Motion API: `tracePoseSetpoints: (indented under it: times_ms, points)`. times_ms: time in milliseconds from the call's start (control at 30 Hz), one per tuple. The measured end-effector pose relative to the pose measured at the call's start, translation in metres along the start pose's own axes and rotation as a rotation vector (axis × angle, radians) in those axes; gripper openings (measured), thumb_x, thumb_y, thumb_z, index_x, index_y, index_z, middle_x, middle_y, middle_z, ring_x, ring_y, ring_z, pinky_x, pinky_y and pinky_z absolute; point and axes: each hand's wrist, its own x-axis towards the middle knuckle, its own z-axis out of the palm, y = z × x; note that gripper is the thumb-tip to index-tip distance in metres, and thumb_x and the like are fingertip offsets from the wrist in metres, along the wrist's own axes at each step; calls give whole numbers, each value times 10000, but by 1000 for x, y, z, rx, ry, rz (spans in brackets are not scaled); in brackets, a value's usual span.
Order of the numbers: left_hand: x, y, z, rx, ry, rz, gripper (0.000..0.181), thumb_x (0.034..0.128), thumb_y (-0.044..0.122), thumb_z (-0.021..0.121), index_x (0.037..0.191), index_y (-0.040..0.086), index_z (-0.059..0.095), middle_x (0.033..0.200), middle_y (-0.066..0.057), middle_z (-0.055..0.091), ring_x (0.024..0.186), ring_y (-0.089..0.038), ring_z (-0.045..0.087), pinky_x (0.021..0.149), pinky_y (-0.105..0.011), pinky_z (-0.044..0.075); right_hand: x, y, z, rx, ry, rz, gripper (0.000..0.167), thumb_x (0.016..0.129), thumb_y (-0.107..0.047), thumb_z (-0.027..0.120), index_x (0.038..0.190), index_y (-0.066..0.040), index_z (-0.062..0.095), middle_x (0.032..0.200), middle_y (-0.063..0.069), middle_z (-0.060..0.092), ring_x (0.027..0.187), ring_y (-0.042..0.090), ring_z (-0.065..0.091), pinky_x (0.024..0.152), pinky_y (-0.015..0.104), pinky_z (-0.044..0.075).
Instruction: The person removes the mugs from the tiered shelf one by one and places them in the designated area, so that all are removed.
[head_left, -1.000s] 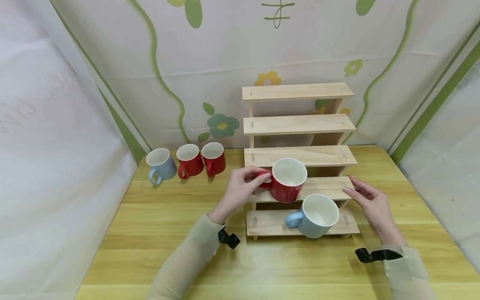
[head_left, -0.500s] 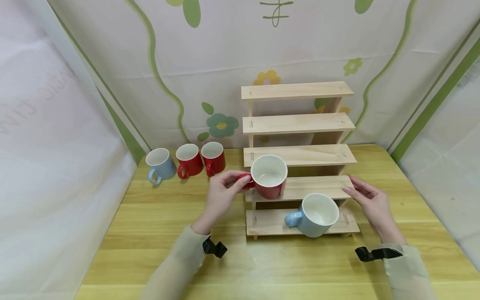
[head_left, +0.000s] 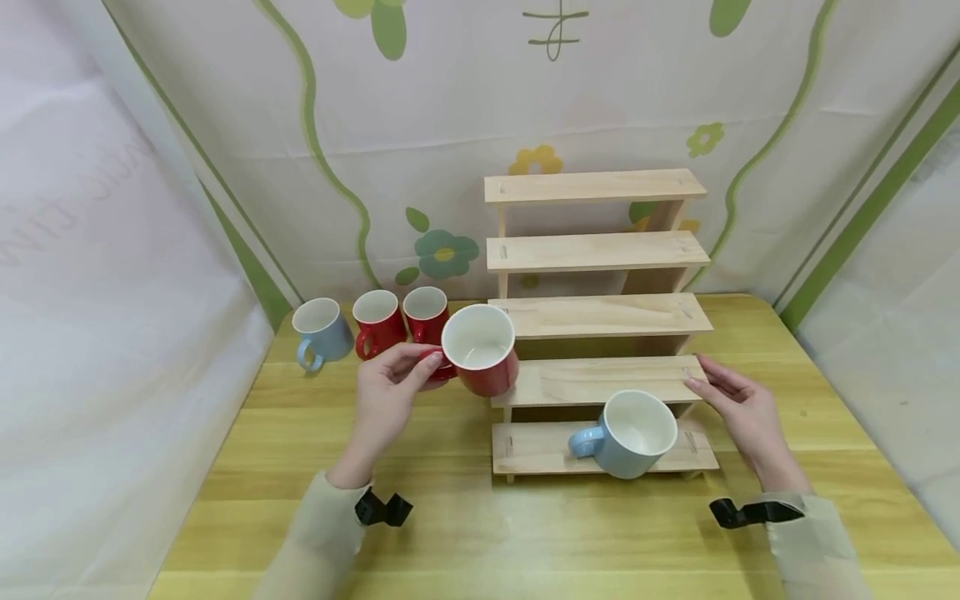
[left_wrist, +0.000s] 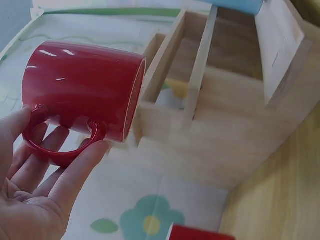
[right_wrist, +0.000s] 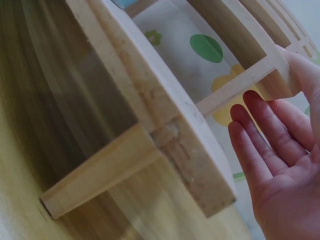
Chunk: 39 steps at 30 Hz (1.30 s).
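My left hand (head_left: pixel 381 408) pinches the handle of a red mug (head_left: pixel 489 377) with a white inside. The mug hangs in the air just left of the stepped wooden shelf (head_left: pixel 600 317), its rim tilted toward the head camera. In the left wrist view, thumb and fingertips meet the handle of the red mug (left_wrist: pixel 82 90). My right hand (head_left: pixel 750 417) grips the right end of the second step from the bottom, thumb on top. In the right wrist view, its other fingers (right_wrist: pixel 265 130) extend below the board. A light blue mug (head_left: pixel 633 450) stands on the lowest step, handle to the left.
At the table's back left stand another light blue mug (head_left: pixel 324 332) and two red mugs, one red mug (head_left: pixel 380 325) beside the other red mug (head_left: pixel 424 312). A printed white cloth (head_left: pixel 420 125) hangs behind the wooden table (head_left: pixel 465 533).
My left hand has carried the red mug leftward, from over the second step to beside the shelf's left edge. The right hand and the blue mug on the shelf have stayed in place.
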Motion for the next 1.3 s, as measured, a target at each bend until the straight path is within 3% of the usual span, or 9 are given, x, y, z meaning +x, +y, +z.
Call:
tracePoseSetpoints:
  times_ms: [267,467,633,933,1300]
  points:
    - [-3,5,-29,-30,90,53,155,942,-72,681,1074,-155,672,1017,-93,757,884,-259,751,705,-421,616,-1,-1,2,-2,-2,-5,513,937,-130,769,1421,-98,604,1297,-186,632,1117,-28,570,862,77,486]
    - [-5,9,-51,-42,183,91,147,946,-58,685,1056,-156,684,991,-134,758,879,-302,750,697,-413,613,-1,-1,1,-53,11,4,520,935,-156,776,1426,-123,607,1347,-160,616,1139,-31,547,864,65,472]
    - [-8,10,-69,-34,270,85,188,948,-36,694,1070,-177,674,980,-150,758,841,-262,757,702,-395,610,-1,-2,-1,-78,11,12,549,939,-170,774,1448,-107,579,1365,-157,606,1147,-33,535,866,60,465]
    - [-23,7,-101,-49,460,-35,246,938,24,725,1100,-156,679,1005,-137,753,865,-243,751,699,-370,604,1,-3,1,-91,24,19,560,928,-180,787,1443,-102,583,1366,-144,609,1144,-28,539,867,60,466]
    - [-36,-18,-125,-57,632,-164,290,889,95,789,1075,-110,704,976,-104,756,834,-225,758,676,-366,603,-1,-4,3,-81,22,-6,562,926,-153,786,1439,-61,576,1223,-192,655,1090,-27,583,851,78,490]
